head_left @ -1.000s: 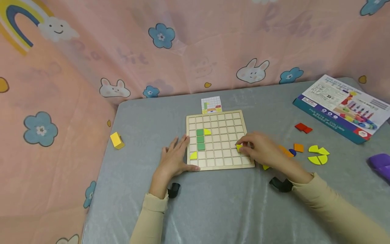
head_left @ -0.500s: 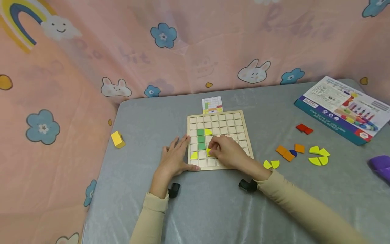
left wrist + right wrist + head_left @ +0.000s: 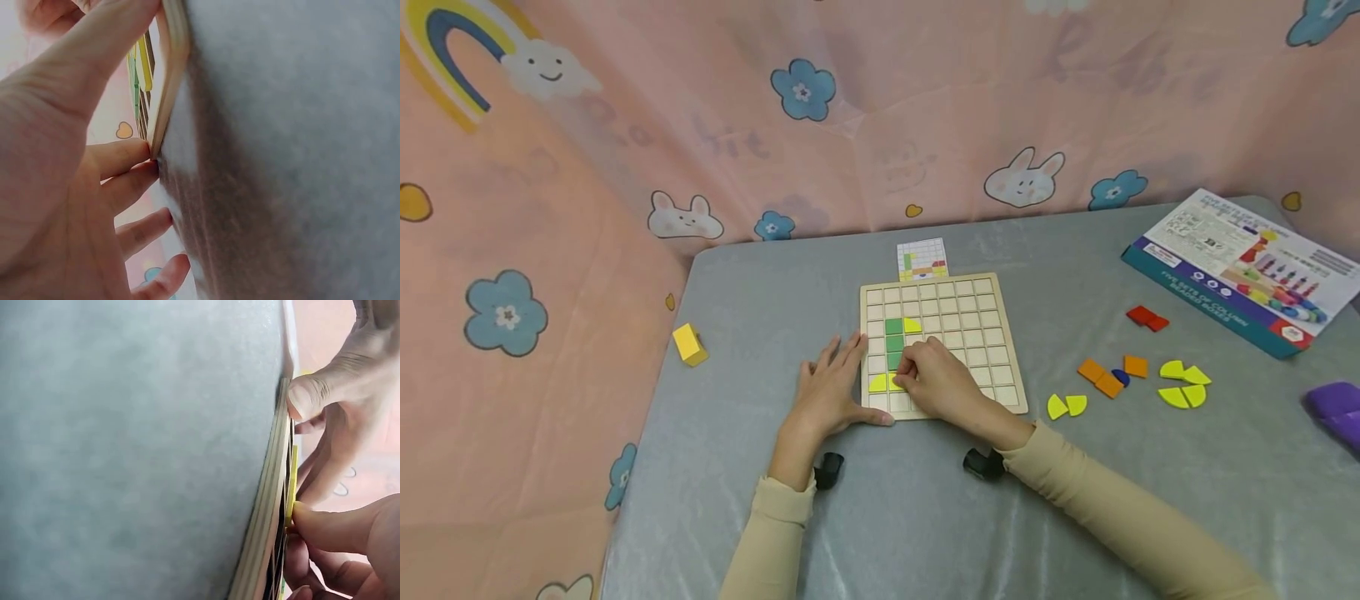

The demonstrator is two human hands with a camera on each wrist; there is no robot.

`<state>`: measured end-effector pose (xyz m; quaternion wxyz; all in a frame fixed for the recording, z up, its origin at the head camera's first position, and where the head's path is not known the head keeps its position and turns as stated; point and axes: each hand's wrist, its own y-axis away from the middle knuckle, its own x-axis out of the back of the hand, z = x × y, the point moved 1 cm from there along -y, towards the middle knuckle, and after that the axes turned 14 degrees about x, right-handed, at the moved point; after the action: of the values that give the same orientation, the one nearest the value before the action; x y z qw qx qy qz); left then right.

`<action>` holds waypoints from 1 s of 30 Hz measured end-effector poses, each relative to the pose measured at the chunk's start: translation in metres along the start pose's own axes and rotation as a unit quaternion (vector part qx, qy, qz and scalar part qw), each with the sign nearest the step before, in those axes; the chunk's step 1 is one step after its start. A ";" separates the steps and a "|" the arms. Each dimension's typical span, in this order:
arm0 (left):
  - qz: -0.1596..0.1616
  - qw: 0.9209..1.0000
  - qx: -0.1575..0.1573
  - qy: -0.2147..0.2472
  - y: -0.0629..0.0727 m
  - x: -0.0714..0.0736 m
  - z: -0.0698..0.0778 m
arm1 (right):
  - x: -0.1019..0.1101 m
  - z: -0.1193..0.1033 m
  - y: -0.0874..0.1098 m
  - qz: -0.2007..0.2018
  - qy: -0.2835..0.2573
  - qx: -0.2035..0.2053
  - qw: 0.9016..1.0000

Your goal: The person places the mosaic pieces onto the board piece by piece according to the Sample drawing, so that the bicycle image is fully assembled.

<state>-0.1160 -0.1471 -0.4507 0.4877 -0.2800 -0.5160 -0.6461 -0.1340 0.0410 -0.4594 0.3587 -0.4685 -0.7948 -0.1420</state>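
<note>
My right hand (image 3: 946,385) pinches a yellow quarter-circle tile (image 3: 894,381) between thumb and fingers, low over the wooden grid board (image 3: 958,319). The fingertips partly cover this tile. Directly left of it lies another yellow tile (image 3: 877,382), and a column of green square tiles (image 3: 894,342) stands just behind. One more yellow tile (image 3: 912,325) sits beside the top green one. My left hand (image 3: 827,395) has its fingers spread, with fingertips touching the board's left edge and thumb on its front edge. The left wrist view shows those fingertips (image 3: 145,150) at the board's corner.
A printed pattern card (image 3: 922,257) lies behind the board. To the right are loose yellow tiles (image 3: 1174,397), orange squares (image 3: 1108,385), a blue piece (image 3: 1121,377), red tiles (image 3: 1142,316), a box (image 3: 1240,271) and a purple object (image 3: 1337,412). A yellow block (image 3: 688,344) is far left.
My right hand has carried the yellow tile leftward across the board, from its right side to the cell beside the front-left yellow tile. My left hand has stayed at the board's edge.
</note>
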 end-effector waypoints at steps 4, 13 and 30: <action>0.001 1.000 0.001 -0.001 0.001 0.001 0.001 | 0.000 -0.001 -0.001 -0.005 0.007 0.002 1.000; -0.005 1.000 0.008 -0.003 0.001 0.001 0.002 | 0.011 0.002 0.008 -0.042 0.019 -0.008 0.999; -0.014 1.000 0.007 0.006 -0.001 0.001 0.000 | 0.074 0.038 0.071 -0.054 0.006 -0.029 0.998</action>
<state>-0.1167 -0.1477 -0.4506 0.4834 -0.2650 -0.5215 -0.6512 -0.1133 0.1469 -0.4415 0.3420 -0.4340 -0.8122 -0.1868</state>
